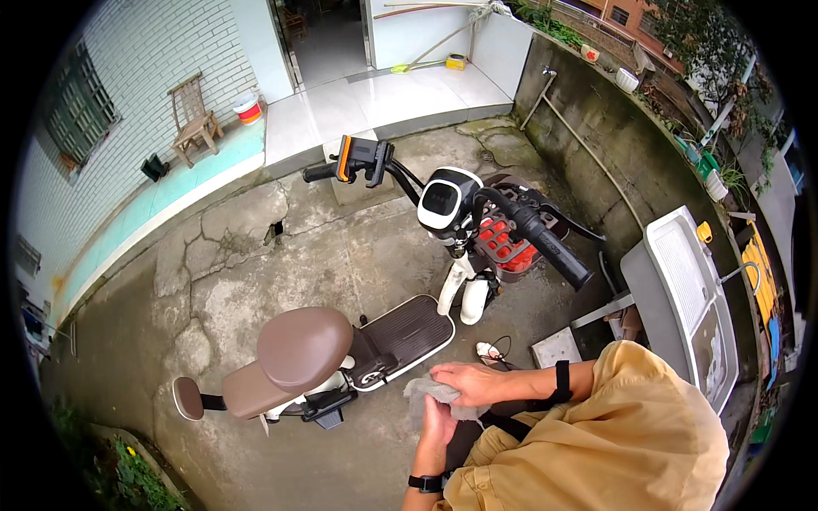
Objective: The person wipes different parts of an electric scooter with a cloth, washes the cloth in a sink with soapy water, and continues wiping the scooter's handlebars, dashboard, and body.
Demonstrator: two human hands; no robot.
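A grey cloth (433,390) is bunched between my two hands, just off the near side of an electric scooter. My right hand (471,383) has its fingers closed over the cloth from above. My left hand (437,423) grips it from below, its fingers partly covered by the fabric. The scooter's black footboard (405,335) lies closest to my hands. Left of that is its brown seat (305,347) with a small backrest (187,399) behind. A white display housing (450,200) and black handlebar grip (552,249) rise beyond, and a phone holder (364,157) sits on the far bar.
A red-lined basket (509,243) hangs at the scooter's front. To my right stands a grey wash sink (682,294) by a mossy wall (588,128). A wooden chair (194,115) and a bucket (248,108) stand on the raised ledge. Cracked concrete (256,255) surrounds the scooter.
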